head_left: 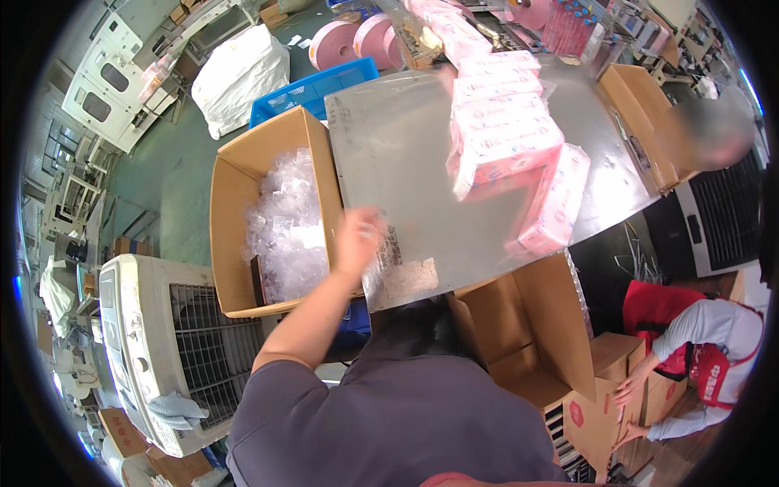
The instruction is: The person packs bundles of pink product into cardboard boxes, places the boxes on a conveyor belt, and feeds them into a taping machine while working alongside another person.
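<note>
My left hand (pixel 359 237) is over the near left corner of the metal table (pixel 389 138), smeared by motion, so its fingers do not show clearly. Just left of it stands an open cardboard box (pixel 324 195) filled with crumpled clear plastic bags (pixel 284 219). My right hand and forearm are out of view. On the table's right half, pink-and-white wrapped packs (pixel 507 138) lie in a row running to the far edge. One more pack (pixel 555 199) lies at an angle near the right front edge.
Below the table's front edge is an open, bare-bottomed carton (pixel 519 325). At the lower right a co-worker in a red apron (pixel 714 369) handles closed cartons (pixel 592 414). A white air cooler (pixel 146 341) stands left. Farther back are a blue crate (pixel 316 89) and a white sack (pixel 243 77).
</note>
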Available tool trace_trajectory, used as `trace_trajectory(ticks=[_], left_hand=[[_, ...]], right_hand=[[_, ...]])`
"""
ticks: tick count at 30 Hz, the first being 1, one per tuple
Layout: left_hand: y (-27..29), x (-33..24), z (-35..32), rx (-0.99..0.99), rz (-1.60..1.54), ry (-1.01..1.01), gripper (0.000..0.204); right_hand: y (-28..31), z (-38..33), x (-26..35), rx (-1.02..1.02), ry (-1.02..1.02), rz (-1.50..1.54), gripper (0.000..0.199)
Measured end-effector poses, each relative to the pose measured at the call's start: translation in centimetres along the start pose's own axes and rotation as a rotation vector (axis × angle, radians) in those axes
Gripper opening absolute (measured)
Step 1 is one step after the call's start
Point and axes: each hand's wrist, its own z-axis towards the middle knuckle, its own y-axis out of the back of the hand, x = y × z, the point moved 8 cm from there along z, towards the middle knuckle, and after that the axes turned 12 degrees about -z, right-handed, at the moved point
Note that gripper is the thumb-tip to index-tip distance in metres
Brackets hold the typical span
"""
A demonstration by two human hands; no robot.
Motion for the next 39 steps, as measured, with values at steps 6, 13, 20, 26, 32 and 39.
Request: trace_trajectory(ticks=[6, 13, 20, 26, 32, 39], left_hand=[[19.3, 21.8, 2.6, -0.208, 0.554, 0.539, 0.068], [16.9, 24.4, 2.3, 0.085, 0.464, 0.672, 0.052], [17.8, 22.1, 0.8, -0.003, 0.088, 0.561, 0.047], [20.6, 18.3, -0.6, -0.080, 0.032, 0.398, 0.032], [22.5, 16.7, -3.3, -0.143, -0.185, 0.381, 0.016], [20.2, 10.0, -4.2, -0.233, -0.405, 0.278, 0.033]], right_hand=[[4.0, -5.5, 5.6, 0.033, -0.050, -0.277, 0.038], [4.4, -8.6, 6.8, 0.042, -0.082, -0.361, 0.037], [3.1, -7.6, 7.8, 0.064, -0.016, -0.409, 0.037], [2.4, -7.0, 7.0, 0.077, 0.027, -0.452, 0.036], [1.9, -6.5, 6.5, 0.095, 0.069, -0.481, 0.036], [0.8, -5.3, 7.6, 0.105, 0.100, -0.504, 0.035]])
